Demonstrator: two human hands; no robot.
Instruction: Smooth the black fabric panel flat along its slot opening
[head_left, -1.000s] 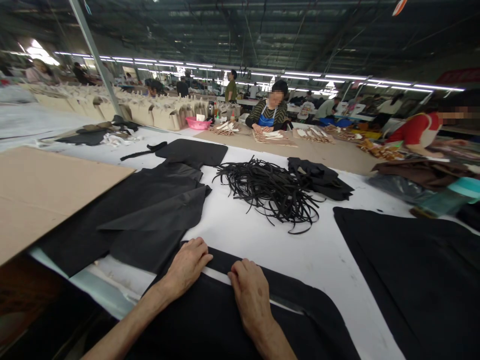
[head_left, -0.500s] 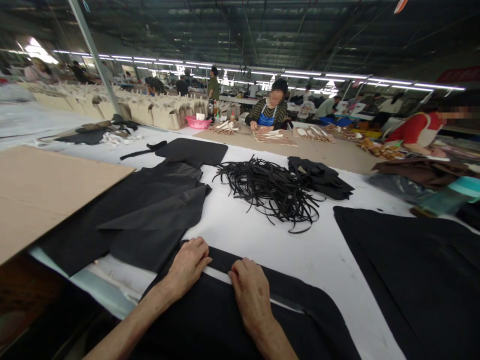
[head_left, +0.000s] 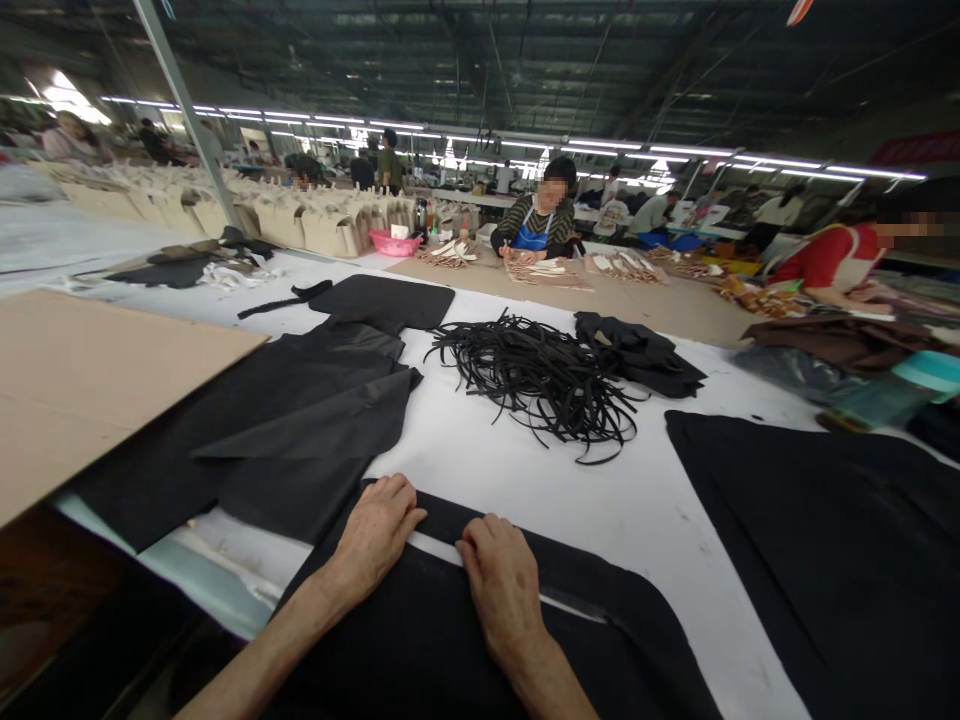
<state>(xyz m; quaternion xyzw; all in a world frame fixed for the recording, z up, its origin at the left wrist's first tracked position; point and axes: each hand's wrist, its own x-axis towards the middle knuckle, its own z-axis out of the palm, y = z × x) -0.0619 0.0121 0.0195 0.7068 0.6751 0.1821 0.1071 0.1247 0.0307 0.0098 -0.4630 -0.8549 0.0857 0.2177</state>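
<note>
A black fabric piece (head_left: 420,650) lies on the white table (head_left: 600,510) right in front of me, with a narrow black strip (head_left: 570,575) running along its far edge. My left hand (head_left: 375,535) rests on the fabric's far edge, fingers curled down onto it. My right hand (head_left: 502,580) sits beside it, fingers bent and pressing the same edge against the strip. Whether either hand pinches the fabric is hidden under the fingers.
A heap of black straps (head_left: 540,385) lies mid-table, with folded black fabric (head_left: 637,360) behind it. Black sheets lie at left (head_left: 285,420) and right (head_left: 825,540). A cardboard sheet (head_left: 90,380) covers the left side. Several people work at tables beyond, one in a blue apron (head_left: 536,225).
My hands have stayed almost still on the fabric edge. A person in the background has walked to the left.
</note>
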